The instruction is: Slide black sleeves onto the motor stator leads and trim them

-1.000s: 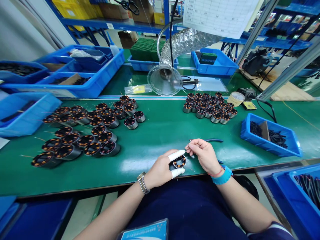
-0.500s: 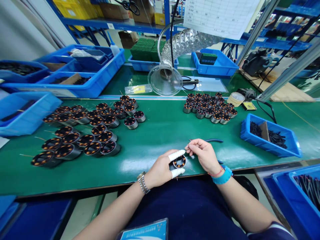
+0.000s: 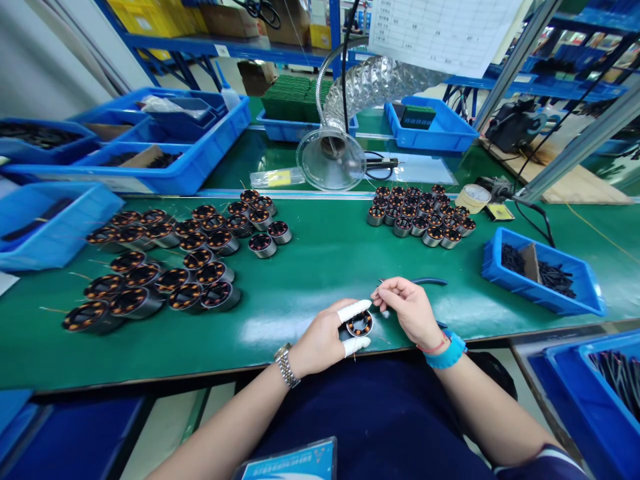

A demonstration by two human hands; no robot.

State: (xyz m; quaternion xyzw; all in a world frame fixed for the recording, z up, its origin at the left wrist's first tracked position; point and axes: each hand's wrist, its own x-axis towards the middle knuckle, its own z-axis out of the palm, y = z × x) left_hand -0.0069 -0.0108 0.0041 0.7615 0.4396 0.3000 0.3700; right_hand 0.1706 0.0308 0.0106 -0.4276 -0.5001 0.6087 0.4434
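Note:
My left hand [image 3: 325,339], with white finger cots on thumb and forefinger, grips a round motor stator [image 3: 360,324] near the table's front edge. The stator has a metal rim and copper windings inside, and its open face points up. A thin wire hangs below my left thumb. Just right of the stator, my right hand [image 3: 407,310] is closed in a pinch; what sits between the fingertips is too small to make out. Under the right hand lies a tool with blue handles [image 3: 430,281], mostly covered by the palm.
Many similar stators [image 3: 135,301] stand in groups on the left, and another cluster [image 3: 420,212] stands at the back right. A blue bin [image 3: 545,290] holds black pieces. A clear fume hood [image 3: 331,163] stands behind, and blue trays [image 3: 200,160] line the back left.

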